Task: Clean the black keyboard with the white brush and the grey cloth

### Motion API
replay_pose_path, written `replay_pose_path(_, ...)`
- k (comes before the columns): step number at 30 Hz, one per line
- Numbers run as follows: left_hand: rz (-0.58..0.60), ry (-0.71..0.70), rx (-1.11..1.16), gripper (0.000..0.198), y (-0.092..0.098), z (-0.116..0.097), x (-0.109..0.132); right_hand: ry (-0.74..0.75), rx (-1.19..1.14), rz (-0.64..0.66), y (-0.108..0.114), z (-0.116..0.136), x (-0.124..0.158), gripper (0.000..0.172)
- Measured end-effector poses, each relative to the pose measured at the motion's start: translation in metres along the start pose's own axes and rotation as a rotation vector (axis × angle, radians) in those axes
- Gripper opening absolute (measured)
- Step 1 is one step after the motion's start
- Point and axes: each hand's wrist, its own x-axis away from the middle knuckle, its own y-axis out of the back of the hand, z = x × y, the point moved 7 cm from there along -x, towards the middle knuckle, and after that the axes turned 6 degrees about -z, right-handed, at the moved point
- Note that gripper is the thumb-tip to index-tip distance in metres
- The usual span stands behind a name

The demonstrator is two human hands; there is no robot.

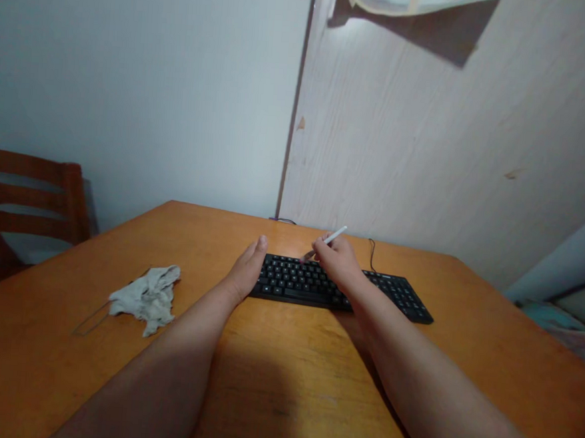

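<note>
Left hand (249, 267) sits at keyboard (297, 293)'s left end, probably bracing it; finger spread: can't tell. Right hand (339, 255) pinches brush (336, 235), slanted so tip reaches keys (283, 272).

From far away, I see a brown wooden table (211, 230) near a pale wall (142, 82) and a light wood-grain panel (403, 140). A brown slatted chair (71, 193) is on the left. Soft light shines under some curled paper (382, 2).
</note>
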Motion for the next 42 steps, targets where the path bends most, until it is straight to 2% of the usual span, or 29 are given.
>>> replay_pose_path(3, 0.033, -0.008, -0.032, 0.08, -0.004, 0.0, 0.001, -0.007, -0.004, -0.03, 0.008, 0.005, -0.002, 0.01)
replay_pose_path(7, 0.036, 0.046, 0.026, 0.085, -0.004, 0.011, -0.003, -0.002, -0.028, -0.022, 0.012, 0.008, -0.001, 0.012)
replay_pose_path(10, 0.044, 0.124, 0.15, 0.092, -0.005, 0.017, -0.005, 0.005, -0.099, 0.041, 0.002, 0.007, 0.002, 0.015)
replay_pose_path(14, 0.051, 0.222, 0.293, 0.097, -0.005, 0.015, -0.003, 0.011, -0.16, 0.142, -0.017, -0.001, 0.008, 0.02)
replay_pose_path(23, 0.049, 0.236, 0.307, 0.096, -0.002, 0.016, -0.001, 0.04, -0.096, 0.206, -0.037, -0.018, 0.011, 0.02)
replay_pose_path(32, 0.047, 0.246, 0.361, 0.095, -0.002, 0.016, -0.002, 0.084, 0.221, 0.127, -0.022, -0.023, 0.001, 0.019)
replay_pose_path(39, 0.046, 0.247, 0.364, 0.091, -0.002, 0.019, -0.002, 0.074, 0.417, 0.004, 0.0, -0.009, 0.001, 0.021)
replay_pose_path(42, 0.043, 0.245, 0.368, 0.093, -0.002, 0.018, -0.002, 0.082, 0.386, -0.049, 0.005, -0.006, 0.0, 0.023)
